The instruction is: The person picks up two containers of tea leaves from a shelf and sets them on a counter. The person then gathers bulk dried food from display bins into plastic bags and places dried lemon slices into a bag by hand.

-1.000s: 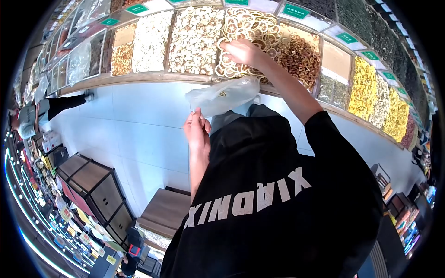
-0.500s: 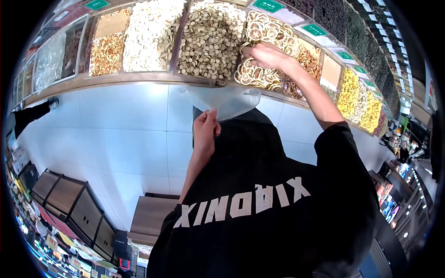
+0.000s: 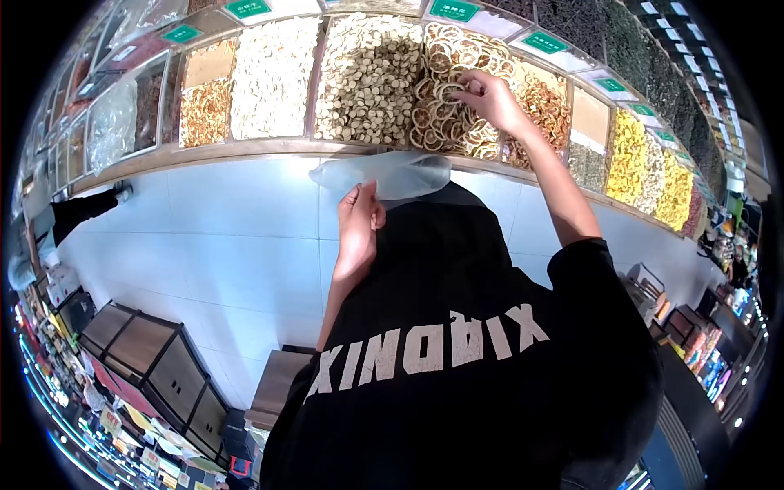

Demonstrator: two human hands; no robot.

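My left hand [image 3: 359, 224] is closed on the edge of a clear plastic bag [image 3: 392, 174], which hangs in front of the wooden front edge of the bins. Over the bin of dried ring-shaped slices [image 3: 453, 122] is my right hand [image 3: 488, 100], its thumb and fingers pinched on a pale slice [image 3: 447, 92]. Left of that bin lies one of small round pale slices [image 3: 367, 90], and to the right one of reddish-brown dried pieces [image 3: 541, 106].
A bin of white pieces [image 3: 273, 77] and yellow dried goods [image 3: 627, 155] stand along the display. Another person's dark-clad leg [image 3: 86, 211] shows at the far left. Wooden cabinets [image 3: 155, 359] stand at lower left on the pale floor [image 3: 237, 261].
My right hand has lifted a little and shifted within the ring-slice bin. My left hand still holds the bag. The view has swung about, shifting the bins in the frame.
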